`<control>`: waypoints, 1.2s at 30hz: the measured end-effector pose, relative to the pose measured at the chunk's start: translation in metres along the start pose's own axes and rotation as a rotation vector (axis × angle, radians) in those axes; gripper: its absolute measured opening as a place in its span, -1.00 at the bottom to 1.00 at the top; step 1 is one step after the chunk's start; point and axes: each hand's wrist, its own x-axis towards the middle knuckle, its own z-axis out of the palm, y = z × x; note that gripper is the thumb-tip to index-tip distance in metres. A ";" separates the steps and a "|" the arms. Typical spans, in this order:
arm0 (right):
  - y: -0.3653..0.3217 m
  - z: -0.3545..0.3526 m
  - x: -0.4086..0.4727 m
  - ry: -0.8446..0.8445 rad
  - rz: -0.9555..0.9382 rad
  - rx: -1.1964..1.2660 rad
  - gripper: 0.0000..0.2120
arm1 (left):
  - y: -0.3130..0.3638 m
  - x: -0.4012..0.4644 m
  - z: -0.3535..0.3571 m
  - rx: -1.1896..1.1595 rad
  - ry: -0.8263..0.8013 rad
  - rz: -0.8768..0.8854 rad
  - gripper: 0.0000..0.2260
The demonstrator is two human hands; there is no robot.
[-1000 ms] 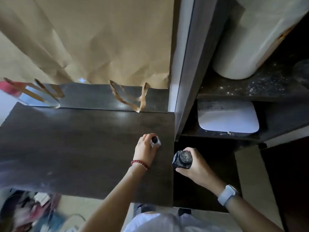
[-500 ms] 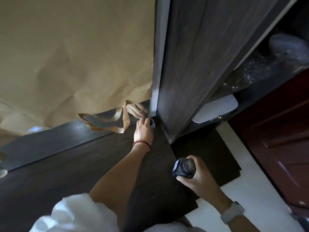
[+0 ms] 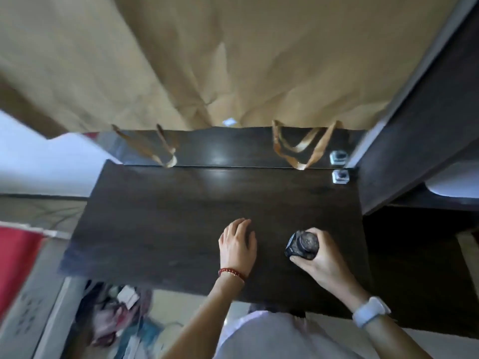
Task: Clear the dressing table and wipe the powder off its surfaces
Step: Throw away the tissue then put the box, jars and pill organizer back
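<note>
Right hand grips a dark jar over the table at 4 o'clock. Left hand hovers empty, fingers loosely spread, palm down, near centre. A small bottle stands in the 2 o'clock corner, against the mirror and just beside the cabinet side.

Risk: the jar sits close to the right edge; a slackened grip would likely drop it to the floor. Reaching the bottle risks knocking it against the cabinet.

Open room: wide bare surface from 9 to 12 o'clock.
</note>
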 end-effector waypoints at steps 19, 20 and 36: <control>-0.219 0.341 0.107 -0.250 -0.278 -0.210 -0.50 | -0.320 0.119 -0.232 0.094 0.177 -0.400 -0.66; -0.231 0.357 0.119 -0.230 -0.269 -0.226 -0.49 | -0.333 0.134 -0.238 0.116 0.125 -0.395 -0.64; -0.291 0.433 0.216 -0.133 -0.173 -0.447 -0.44 | -0.396 0.219 -0.229 -0.066 -0.155 -0.371 -0.63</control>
